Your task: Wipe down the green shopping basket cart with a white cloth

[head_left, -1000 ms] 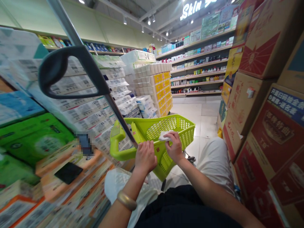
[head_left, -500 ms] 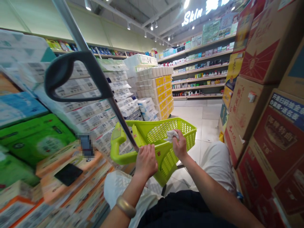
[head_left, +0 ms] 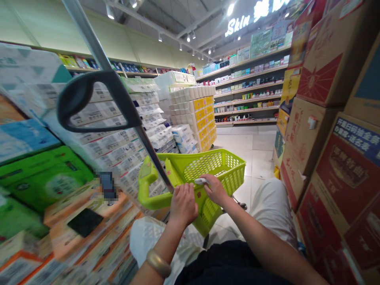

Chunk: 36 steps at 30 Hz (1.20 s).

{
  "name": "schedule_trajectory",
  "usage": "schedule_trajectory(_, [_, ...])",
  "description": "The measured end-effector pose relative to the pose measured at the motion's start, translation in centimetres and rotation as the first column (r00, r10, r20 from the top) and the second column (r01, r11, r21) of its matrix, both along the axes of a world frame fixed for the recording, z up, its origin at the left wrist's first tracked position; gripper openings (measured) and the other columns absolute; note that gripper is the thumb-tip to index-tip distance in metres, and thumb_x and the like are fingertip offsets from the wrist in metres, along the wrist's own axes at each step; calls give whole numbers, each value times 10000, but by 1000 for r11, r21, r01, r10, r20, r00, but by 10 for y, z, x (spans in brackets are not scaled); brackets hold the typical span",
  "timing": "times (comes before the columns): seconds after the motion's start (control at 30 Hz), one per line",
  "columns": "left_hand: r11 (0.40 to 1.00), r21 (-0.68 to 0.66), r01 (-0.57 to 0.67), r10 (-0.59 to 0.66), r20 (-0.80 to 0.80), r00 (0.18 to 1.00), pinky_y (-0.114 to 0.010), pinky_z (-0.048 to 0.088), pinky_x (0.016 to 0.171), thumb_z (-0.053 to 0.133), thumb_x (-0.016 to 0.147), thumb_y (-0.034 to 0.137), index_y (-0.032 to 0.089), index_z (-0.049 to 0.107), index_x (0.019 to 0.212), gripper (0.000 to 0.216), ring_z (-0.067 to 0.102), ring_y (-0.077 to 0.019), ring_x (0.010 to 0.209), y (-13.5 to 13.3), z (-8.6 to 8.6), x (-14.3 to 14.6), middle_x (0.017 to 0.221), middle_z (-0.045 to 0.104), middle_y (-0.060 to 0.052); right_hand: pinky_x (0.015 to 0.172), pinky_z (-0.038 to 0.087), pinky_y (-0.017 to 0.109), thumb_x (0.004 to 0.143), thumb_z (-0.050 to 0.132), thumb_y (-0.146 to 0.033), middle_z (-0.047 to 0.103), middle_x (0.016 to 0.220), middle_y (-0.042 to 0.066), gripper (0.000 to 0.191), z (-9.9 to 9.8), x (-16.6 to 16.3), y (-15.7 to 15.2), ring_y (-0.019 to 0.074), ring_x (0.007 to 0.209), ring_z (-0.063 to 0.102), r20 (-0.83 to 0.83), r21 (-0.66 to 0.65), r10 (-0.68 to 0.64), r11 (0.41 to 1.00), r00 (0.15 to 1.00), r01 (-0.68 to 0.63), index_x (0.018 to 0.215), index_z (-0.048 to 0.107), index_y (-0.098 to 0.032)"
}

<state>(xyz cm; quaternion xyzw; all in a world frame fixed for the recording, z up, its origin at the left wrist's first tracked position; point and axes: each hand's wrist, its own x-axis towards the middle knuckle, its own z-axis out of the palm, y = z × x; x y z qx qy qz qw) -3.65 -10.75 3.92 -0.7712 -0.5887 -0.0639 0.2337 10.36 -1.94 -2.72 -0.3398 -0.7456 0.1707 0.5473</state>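
Note:
A lime-green shopping basket cart (head_left: 176,160) with perforated walls stands between my knees. My left hand (head_left: 183,204) is closed over its near rim, beside the foot of the metal pole (head_left: 152,154). Higher on that pole sits a dark grey loop handle (head_left: 130,109). In my right hand (head_left: 216,190) is a crumpled white wipe (head_left: 200,181), pinched between the fingers and pressed against the near rim, just right of my left hand. The fingertips under the wipe are partly hidden.
Stacked tissue packs (head_left: 109,138) and orange-edged boxes (head_left: 92,229) line the left, with a black flat object (head_left: 85,221) and a blurred phone-like object (head_left: 108,186) on top. Cartons (head_left: 341,158) rise close on the right. Shelves (head_left: 249,99) stand beyond the tiled aisle.
My right hand has moved left and slightly down with the wipe, from over the basket to the near rim beside my left hand. My left hand keeps its hold.

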Motion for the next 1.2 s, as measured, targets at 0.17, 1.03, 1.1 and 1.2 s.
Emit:
schedule_trajectory(0.17, [1000, 12, -3, 3, -12, 1000, -433, 334, 958, 542, 703, 221, 68, 523, 1227, 546, 500, -289, 979, 0, 2, 1, 1020, 588, -142, 998, 421, 407, 708, 481, -61, 641, 1114, 61, 487, 4, -6, -12, 209, 1068, 552, 68, 42, 41, 998, 997, -44, 1156, 595, -213])
schedule_trajectory(1.03, [996, 79, 27, -25, -15, 1000, -435, 340, 922, 553, 692, 221, 69, 540, 1177, 509, 493, -288, 939, 1, -3, 1, 969, 583, -135, 1111, 217, 467, 788, 496, -121, 548, 1128, 80, 351, -12, -13, -18, 243, 1153, 416, 213, 101, -259, 965, 942, 242, 1120, 559, -215])
schedule_trajectory(1.1, [996, 85, 26, -24, -22, 999, -429, 345, 906, 544, 704, 217, 69, 551, 1154, 473, 495, -282, 915, 1, -3, 1, 941, 581, -127, 1103, 228, 462, 776, 497, -115, 549, 1110, 77, 336, -9, -23, -22, 236, 1118, 428, 212, 97, -251, 967, 944, 236, 1091, 563, -214])
schedule_trajectory(1.2, [996, 87, 30, -29, -19, 999, -426, 353, 881, 527, 728, 210, 80, 568, 1103, 399, 494, -274, 880, 2, -2, 1, 912, 577, -121, 1089, 252, 434, 772, 496, -117, 552, 1118, 73, 339, -4, -32, -27, 226, 1096, 439, 204, 116, -199, 977, 959, 178, 1091, 560, -212])
